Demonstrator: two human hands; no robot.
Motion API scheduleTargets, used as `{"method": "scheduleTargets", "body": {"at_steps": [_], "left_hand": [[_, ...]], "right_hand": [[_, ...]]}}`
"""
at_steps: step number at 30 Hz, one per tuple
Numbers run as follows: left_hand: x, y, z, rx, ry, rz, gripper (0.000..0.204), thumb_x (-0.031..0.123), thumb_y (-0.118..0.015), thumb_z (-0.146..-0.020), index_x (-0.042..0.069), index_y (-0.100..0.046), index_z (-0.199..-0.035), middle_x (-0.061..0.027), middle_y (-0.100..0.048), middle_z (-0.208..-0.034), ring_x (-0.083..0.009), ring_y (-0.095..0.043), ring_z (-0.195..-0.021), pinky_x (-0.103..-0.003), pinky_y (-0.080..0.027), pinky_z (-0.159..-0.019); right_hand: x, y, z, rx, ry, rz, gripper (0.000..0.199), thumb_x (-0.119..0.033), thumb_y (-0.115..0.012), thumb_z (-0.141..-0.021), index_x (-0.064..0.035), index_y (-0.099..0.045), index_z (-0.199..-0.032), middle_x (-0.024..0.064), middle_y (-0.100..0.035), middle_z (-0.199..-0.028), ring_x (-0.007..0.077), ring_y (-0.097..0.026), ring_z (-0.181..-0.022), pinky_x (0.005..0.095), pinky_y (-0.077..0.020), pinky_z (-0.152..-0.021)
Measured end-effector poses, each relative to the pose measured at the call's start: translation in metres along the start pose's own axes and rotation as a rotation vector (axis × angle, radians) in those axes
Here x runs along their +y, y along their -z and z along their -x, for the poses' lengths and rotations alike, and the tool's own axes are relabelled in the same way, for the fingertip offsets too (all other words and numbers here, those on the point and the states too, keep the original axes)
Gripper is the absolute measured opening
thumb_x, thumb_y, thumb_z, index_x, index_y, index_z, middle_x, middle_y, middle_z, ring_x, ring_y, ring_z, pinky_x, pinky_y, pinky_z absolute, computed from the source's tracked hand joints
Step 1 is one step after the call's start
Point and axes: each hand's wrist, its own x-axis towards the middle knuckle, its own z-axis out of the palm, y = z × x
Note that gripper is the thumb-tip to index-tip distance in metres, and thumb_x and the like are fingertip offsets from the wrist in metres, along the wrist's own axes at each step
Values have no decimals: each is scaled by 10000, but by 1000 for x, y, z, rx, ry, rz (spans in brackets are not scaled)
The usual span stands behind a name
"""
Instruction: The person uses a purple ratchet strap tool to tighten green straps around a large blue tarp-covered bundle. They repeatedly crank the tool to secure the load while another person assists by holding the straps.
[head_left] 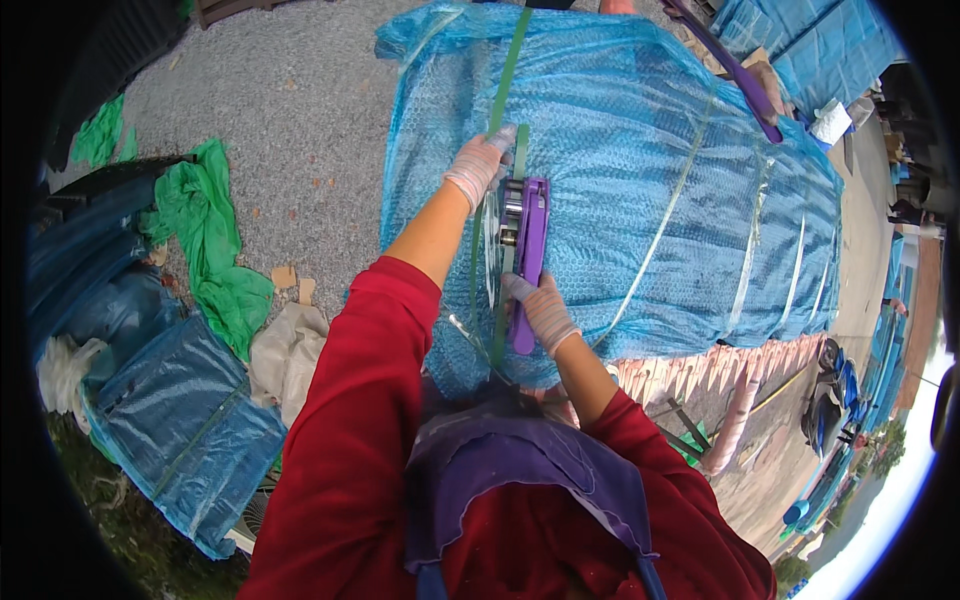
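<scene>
A large bundle wrapped in blue bubble wrap (pixel 620 220) lies in front of me, with a green strap (pixel 512 70) running across its left part. My left hand (pixel 478 165), in a pale glove, is closed on the strap beyond a purple hand strapping tool (pixel 535 220). The tool rests on the bundle along the strap, its metal mechanism facing left. My right hand (pixel 545 308), also gloved, is wrapped round the near end of the tool's handle. Where the strap passes through the mechanism is too small to make out.
At the far right, another person's hand (pixel 766 85) is beside a second long purple tool (pixel 735 70). Green plastic sheeting (pixel 205 240) and a blue-wrapped package (pixel 185 420) lie to the left on grey ground. A pinkish wrapped roll (pixel 735 420) stands at the right.
</scene>
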Motion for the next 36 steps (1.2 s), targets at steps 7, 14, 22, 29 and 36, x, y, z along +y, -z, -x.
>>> {"method": "scheduleTargets", "body": {"at_steps": [7, 14, 22, 29, 36], "left_hand": [[-9, 21, 44, -165, -68, 215, 225, 257, -463, -970, 79, -600, -987, 12, -496, -723, -86, -424, -524, -237, -341, -446], [-89, 10, 55, -13, -82, 378, 217, 188, -484, -949, 158, -581, -1140, 21, -525, -702, -89, -454, -524, -247, -401, -470], [-138, 0, 77, 163, -340, 56, 215, 88, -478, -933, 74, -565, -1129, 29, -502, -700, -53, -444, -572, -205, -396, -512], [-104, -10, 107, 146, -73, 110, 160, 166, -483, -941, 75, -604, -995, -16, -588, -728, -99, -524, -610, -236, -436, -560], [-163, -7, 61, 189, -408, 151, 181, 195, -493, -939, 75, -609, -1005, -44, -615, -817, -84, -545, -736, -229, -451, -634]], "right_hand": [[-59, -1, 26, -6, -125, 130, 510, -294, -663, -828, -17, -467, -1209, 126, -599, -978, 202, -566, -883, 317, -462, -770], [-37, 16, 15, 18, -72, 193, 628, -335, -678, -815, 32, -405, -1246, 166, -604, -1069, 236, -582, -957, 323, -455, -842], [-48, 24, 17, 36, 87, 410, 657, -210, -677, -817, 16, -309, -1311, 161, -599, -1074, 219, -586, -938, 321, -465, -841], [-100, 9, 34, 175, 580, 1165, 506, -145, -625, -796, -115, -480, -1281, 203, -489, -1241, 359, -508, -1091, 415, -425, -929], [-112, 24, 17, -303, 853, 1521, 436, -57, -635, -630, -154, -629, -1055, 154, -463, -1281, 372, -405, -1210, 457, -376, -977]]}}
